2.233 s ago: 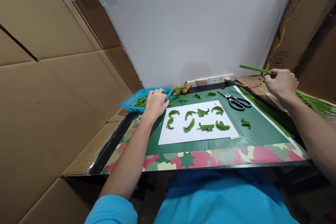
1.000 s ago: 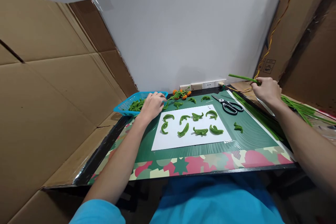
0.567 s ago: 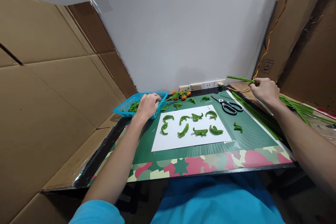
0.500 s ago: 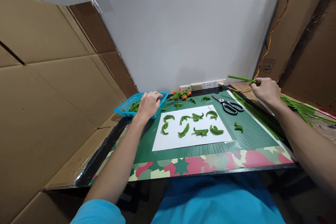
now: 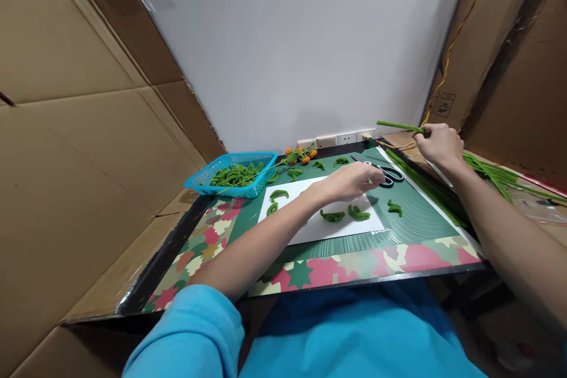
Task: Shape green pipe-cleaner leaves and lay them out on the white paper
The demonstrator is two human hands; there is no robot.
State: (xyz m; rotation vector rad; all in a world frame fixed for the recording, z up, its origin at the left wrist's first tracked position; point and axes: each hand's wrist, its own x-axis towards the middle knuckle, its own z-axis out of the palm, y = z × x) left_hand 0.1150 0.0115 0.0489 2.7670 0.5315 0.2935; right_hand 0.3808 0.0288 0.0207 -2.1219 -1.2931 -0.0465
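My right hand [image 5: 439,143] is closed around long green pipe cleaners [image 5: 398,126], whose ends stick out to the left. It is raised over the table's right side. My left hand [image 5: 354,181] hovers above the white sheet of paper [image 5: 323,237], palm down, its fingers loosely bent and apart, with nothing seen in them. Its fingertips are close to the black-handled scissors [image 5: 392,176] and partly cover them. Curled green pipe-cleaner shapes [image 5: 358,213] lie on the paper; my left hand and forearm hide some of them.
A blue basket [image 5: 199,184] with many green pieces stands at the left. Orange flowers [image 5: 305,156] lie beside it near the wall sockets [image 5: 346,139]. More long green pipe cleaners [image 5: 496,172] lie at the right. Cardboard walls [image 5: 110,130] flank the table.
My left hand has left the blue basket and moved right, over the paper towards the scissors. My right hand still holds the green pipe cleaners. The view has shifted slightly.
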